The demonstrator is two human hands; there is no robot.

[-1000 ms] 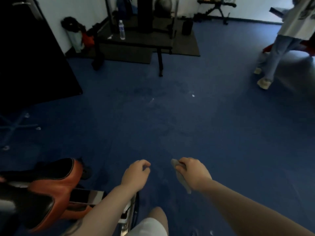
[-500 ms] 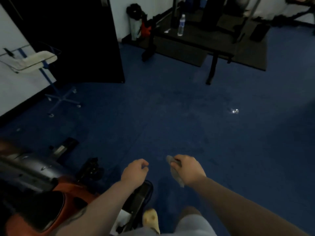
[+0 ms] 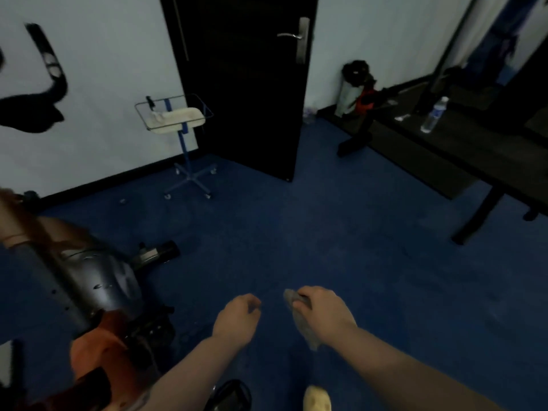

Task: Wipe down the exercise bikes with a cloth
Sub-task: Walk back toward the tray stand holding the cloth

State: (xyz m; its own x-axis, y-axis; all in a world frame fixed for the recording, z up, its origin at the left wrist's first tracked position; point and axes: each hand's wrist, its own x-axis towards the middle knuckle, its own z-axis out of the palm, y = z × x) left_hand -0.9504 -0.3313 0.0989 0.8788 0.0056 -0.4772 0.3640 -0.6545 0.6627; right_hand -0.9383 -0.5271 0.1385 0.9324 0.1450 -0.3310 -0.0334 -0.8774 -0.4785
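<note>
An orange and grey exercise bike (image 3: 98,292) fills the lower left of the head view, its black handlebar (image 3: 44,84) blurred at the upper left. My right hand (image 3: 326,312) is closed around a grey cloth (image 3: 302,321) that hangs down from the fist, over the blue floor to the right of the bike. My left hand (image 3: 237,318) is curled into a loose fist with nothing in it, just left of the cloth and right of the bike body. Neither hand touches the bike.
A black door (image 3: 243,84) stands ahead. A blue wheeled stand with a wire basket (image 3: 175,114) is beside the white wall. A dark bench (image 3: 462,143) with a water bottle (image 3: 433,115) is on the right. My shoe (image 3: 317,398) shows at the bottom.
The view has swung left: the door, the basket stand and more of the bike have come into sight, and the person at the right is out of view. Both hands keep their pose.
</note>
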